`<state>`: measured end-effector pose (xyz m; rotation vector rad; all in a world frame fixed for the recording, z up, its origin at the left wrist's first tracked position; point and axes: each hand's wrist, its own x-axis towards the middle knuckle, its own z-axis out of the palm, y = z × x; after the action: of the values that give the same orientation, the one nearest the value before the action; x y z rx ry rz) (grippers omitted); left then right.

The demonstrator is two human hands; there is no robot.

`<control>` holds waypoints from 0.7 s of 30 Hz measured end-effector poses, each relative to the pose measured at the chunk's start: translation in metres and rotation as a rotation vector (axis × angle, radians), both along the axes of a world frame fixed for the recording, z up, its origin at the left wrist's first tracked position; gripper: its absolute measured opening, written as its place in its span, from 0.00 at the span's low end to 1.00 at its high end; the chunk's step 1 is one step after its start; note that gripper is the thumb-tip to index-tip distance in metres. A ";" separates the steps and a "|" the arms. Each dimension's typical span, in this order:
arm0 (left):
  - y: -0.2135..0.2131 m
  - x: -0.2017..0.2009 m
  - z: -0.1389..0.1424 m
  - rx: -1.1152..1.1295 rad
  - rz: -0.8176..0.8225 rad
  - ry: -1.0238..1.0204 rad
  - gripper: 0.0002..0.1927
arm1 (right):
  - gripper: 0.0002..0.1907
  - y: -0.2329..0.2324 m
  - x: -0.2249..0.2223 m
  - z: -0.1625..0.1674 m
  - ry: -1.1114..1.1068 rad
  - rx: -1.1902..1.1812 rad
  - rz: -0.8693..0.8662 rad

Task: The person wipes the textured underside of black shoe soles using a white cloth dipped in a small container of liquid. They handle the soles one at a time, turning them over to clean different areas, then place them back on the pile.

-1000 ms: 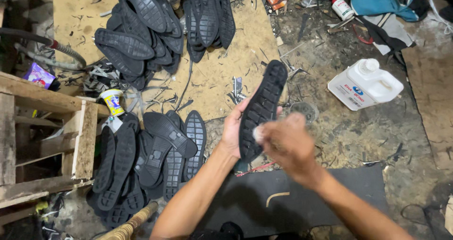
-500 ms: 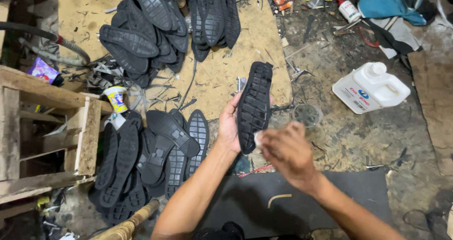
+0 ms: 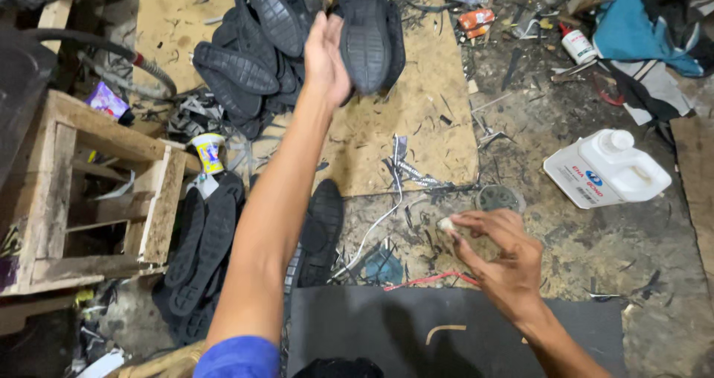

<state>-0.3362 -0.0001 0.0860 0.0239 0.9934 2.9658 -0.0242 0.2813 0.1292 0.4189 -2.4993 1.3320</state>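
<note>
My left hand [image 3: 327,57] is stretched far forward and grips the edge of a black rubber shoe sole [image 3: 368,40], tread side up, over a far heap of black soles [image 3: 249,58]. My right hand [image 3: 500,263] hovers low over the dirty floor, its fingertips pinching a small pale wad [image 3: 446,224]. A second heap of black soles [image 3: 208,252] lies near me on the left, partly hidden by my left forearm.
A wooden crate [image 3: 97,192] stands at the left with a small printed can [image 3: 208,153] beside it. A plywood board [image 3: 416,133] lies under the far heap. A white plastic jug [image 3: 606,171], a round tin [image 3: 497,197], a dark mat [image 3: 446,333] and scattered scraps surround my hands.
My left hand has carried the sole from in front of me out to the far heap. My right hand has come off the sole and dropped toward the floor with the wad.
</note>
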 end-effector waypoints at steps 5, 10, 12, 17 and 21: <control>-0.031 0.036 -0.041 -0.650 0.256 0.049 0.18 | 0.19 0.009 -0.008 -0.004 -0.171 -0.058 -0.108; -0.031 0.200 -0.110 -1.977 0.206 -0.044 0.31 | 0.17 0.017 -0.018 -0.012 -0.203 -0.222 -0.104; -0.031 0.242 -0.120 -2.202 0.004 -0.330 0.33 | 0.16 0.016 -0.023 -0.017 -0.190 -0.333 -0.060; -0.031 0.262 -0.118 -2.064 0.013 -0.193 0.28 | 0.15 0.018 -0.030 -0.030 -0.240 -0.398 -0.045; -0.024 0.255 -0.086 -1.753 0.058 0.018 0.20 | 0.16 0.029 -0.033 -0.044 -0.260 -0.501 -0.056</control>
<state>-0.0813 -0.0237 0.0002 -0.0036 2.9581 1.1498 -0.0570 0.3108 0.0856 0.0659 -2.2184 2.0173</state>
